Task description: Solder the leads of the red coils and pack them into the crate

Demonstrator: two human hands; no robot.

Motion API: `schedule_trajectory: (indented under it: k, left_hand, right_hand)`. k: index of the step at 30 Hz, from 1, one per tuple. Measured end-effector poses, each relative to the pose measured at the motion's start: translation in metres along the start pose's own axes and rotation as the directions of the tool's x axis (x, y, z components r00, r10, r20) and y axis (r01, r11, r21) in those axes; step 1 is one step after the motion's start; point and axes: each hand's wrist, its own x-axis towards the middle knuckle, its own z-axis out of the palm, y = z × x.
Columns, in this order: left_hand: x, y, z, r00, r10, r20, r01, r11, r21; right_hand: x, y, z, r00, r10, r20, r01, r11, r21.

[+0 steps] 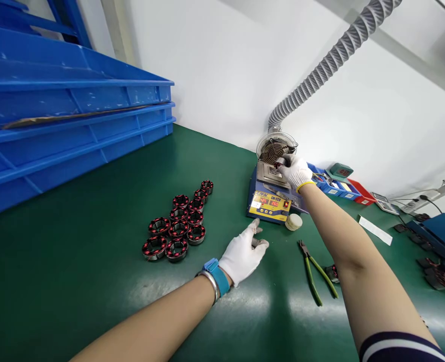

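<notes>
My right hand (296, 172), in a white glove, grips a wound motor stator (280, 163) above the metal top of a solder pot (271, 175). The pot has a blue body and a yellow front panel (269, 205) with lit red digits. Part of the held stator is hidden by my fingers. My left hand (244, 254), also gloved and with a teal strap at the wrist, reaches over the green table just in front of the pot. Its fingers are bent and apart, with nothing between them. Several ring-shaped stators (178, 229) with red-and-black windings are grouped left of it.
Stacked blue crates (75, 120) fill the left side. Green-handled cutters (313, 274) and a round pale tin (293, 221) lie by the pot. A grey duct hose (331, 60) drops behind it. Blue and red bins (361, 192) stand at the back right.
</notes>
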Motion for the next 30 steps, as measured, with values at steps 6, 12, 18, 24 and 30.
schedule_trajectory:
  k: [6,12,18,24,30]
  left_hand:
    - [0.000,0.002,-0.001,1.000,-0.008,0.011,0.008,1.000,-0.016]
    - [0.000,0.003,-0.001,1.000,-0.011,0.012,0.011,1.000,-0.015]
    - [-0.001,0.004,-0.002,1.000,-0.005,0.011,0.005,1.000,0.005]
    - [-0.001,0.000,0.000,1.000,0.013,0.004,-0.013,1.000,-0.004]
    - [-0.001,0.000,0.000,1.000,-0.005,0.004,0.005,1.000,0.010]
  right_hand:
    - [-0.002,-0.001,0.014,1.000,-0.002,-0.025,0.000,0.996,-0.087]
    - [-0.001,0.002,0.012,1.000,0.005,-0.023,-0.007,0.996,-0.090]
    - [0.001,0.001,0.005,0.999,0.032,-0.030,-0.034,0.997,-0.072]
    - [-0.005,-0.002,0.008,1.000,0.018,-0.023,-0.019,0.998,-0.057]
    - [-0.027,-0.005,-0.022,0.999,0.035,-0.042,-0.025,0.974,0.226]
